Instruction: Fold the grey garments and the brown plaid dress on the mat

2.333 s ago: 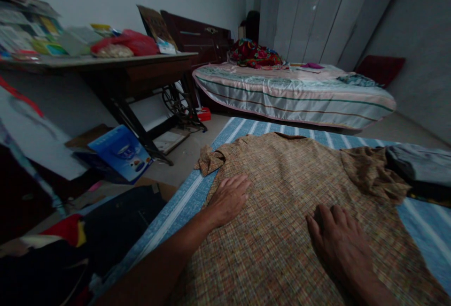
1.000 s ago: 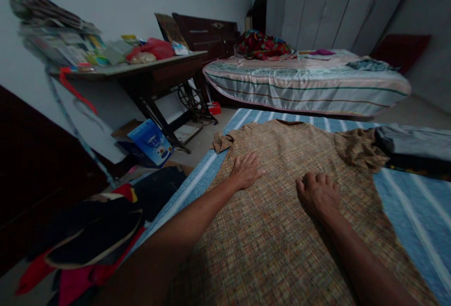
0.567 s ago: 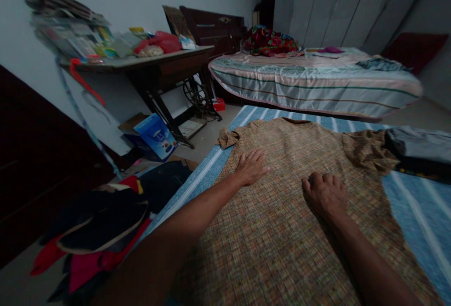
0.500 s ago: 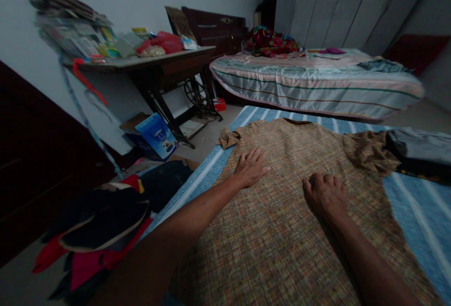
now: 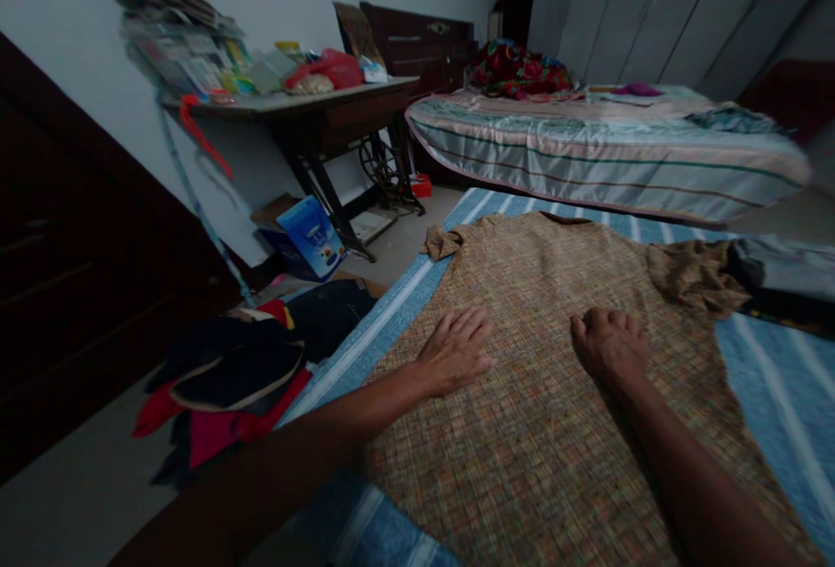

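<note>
A brown checked shirt point(image 5: 554, 289) lies spread flat on a blue striped sheet point(image 5: 776, 384) on the floor. My left hand point(image 5: 457, 350) rests palm down on the shirt near its left edge, fingers stretched out. My right hand point(image 5: 610, 345) presses on the middle of the shirt with its fingers curled under a little, holding nothing. The shirt's left sleeve point(image 5: 442, 241) is bunched at the sheet's edge and its right sleeve point(image 5: 695, 276) lies crumpled to the right.
A pile of dark and red clothes point(image 5: 228, 376) lies on the floor to the left. A grey folded garment point(image 5: 783, 276) sits at the right. A cluttered sewing table point(image 5: 313, 106), a blue box point(image 5: 311, 236) and a bed point(image 5: 600, 145) stand behind.
Both hands have slid back toward me over the shirt, the left one farther. The view has swung left, showing more of the clothes pile.
</note>
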Available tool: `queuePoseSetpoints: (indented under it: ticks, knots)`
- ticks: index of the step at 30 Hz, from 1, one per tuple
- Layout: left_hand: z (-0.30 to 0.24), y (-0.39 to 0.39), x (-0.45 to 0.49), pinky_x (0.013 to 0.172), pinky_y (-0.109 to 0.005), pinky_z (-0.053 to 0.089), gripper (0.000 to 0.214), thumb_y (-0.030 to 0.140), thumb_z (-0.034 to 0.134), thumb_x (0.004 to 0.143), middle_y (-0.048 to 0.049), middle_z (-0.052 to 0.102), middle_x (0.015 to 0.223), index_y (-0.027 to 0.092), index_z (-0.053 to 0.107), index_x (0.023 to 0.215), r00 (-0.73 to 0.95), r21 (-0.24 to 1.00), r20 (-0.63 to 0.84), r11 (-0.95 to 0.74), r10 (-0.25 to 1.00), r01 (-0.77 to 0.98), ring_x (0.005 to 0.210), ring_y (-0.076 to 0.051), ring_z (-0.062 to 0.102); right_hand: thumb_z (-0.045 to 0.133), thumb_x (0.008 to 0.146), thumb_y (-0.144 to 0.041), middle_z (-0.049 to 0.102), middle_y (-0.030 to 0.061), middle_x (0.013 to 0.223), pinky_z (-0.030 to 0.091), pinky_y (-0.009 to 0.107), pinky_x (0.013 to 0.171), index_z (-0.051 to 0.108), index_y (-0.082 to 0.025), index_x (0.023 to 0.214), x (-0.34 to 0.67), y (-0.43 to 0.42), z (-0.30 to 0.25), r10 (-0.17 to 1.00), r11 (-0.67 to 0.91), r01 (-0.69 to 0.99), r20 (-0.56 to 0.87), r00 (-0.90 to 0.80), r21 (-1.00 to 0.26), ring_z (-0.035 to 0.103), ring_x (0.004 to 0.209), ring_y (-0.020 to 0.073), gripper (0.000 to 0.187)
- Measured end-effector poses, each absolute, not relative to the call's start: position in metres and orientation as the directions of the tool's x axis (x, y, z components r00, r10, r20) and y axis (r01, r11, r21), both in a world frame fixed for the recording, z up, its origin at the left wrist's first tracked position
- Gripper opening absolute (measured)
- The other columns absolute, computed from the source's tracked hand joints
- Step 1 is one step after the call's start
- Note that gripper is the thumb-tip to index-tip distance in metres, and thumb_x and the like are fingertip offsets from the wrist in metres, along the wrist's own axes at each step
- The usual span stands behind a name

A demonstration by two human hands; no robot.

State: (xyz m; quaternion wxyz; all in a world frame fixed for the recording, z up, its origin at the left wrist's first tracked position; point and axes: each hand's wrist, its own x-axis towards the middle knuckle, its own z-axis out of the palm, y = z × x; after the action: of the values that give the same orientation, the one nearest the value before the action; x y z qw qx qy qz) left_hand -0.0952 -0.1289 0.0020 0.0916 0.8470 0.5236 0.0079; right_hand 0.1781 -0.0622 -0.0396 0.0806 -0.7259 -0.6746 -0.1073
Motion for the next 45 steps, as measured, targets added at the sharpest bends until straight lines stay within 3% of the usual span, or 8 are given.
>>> queuePoseSetpoints:
  ticks: [13,17,35,45]
  knots:
    - [0.002,-0.152,-0.112,0.116,-0.051,0.010,0.054,0.045,0.037,0.098,-0.0121,0.020,0.159,0.023,0.033,0.146,0.453,0.163,-0.112,-0.433,0.885,0.886,0.147,-0.026,0.011,0.038,0.094,-0.048,0.062,0.0178,0.104,0.034,0.040,0.082,0.064,-0.012,0.103,0.177,-0.065,-0.039,0.960,-0.084,0.996,0.268,0.079,0.008,0.052,0.102,0.0314,0.045]
    - [0.008,-0.170,-0.118,0.116,-0.052,0.009,0.056,0.044,0.046,0.094,-0.0125,0.021,0.159,0.022,0.034,0.145,0.425,0.165,-0.140,-0.402,0.894,0.901,0.147,-0.027,0.012,0.039,0.093,-0.048,0.063,0.0169,0.104,0.035,0.040,0.082,0.065,-0.013,0.103,0.176,-0.066,-0.038,0.961,-0.088,0.996,0.264,0.085,0.000,0.053,0.101,0.0314,0.044]
    - [-0.002,-0.199,-0.125,0.116,-0.050,0.015,0.056,0.044,0.048,0.093,-0.0116,0.029,0.156,0.021,0.038,0.143,0.370,0.132,-0.023,-0.364,0.929,0.922,0.145,-0.027,0.019,0.039,0.094,-0.047,0.062,0.0175,0.107,0.034,0.040,0.084,0.064,-0.013,0.104,0.174,-0.064,-0.034,0.971,-0.090,0.995,0.217,0.096,-0.041,0.053,0.103,0.0300,0.043]
    - [0.006,-0.210,-0.124,0.114,-0.053,0.020,0.055,0.043,0.049,0.094,-0.0112,0.025,0.157,0.026,0.038,0.144,0.421,0.100,-0.060,-0.414,0.905,0.905,0.145,-0.029,0.020,0.039,0.095,-0.042,0.059,0.0107,0.110,0.037,0.032,0.083,0.056,-0.016,0.114,0.200,-0.089,-0.022,0.980,0.061,0.990,0.198,-0.034,-0.128,0.054,0.098,0.0214,0.036]
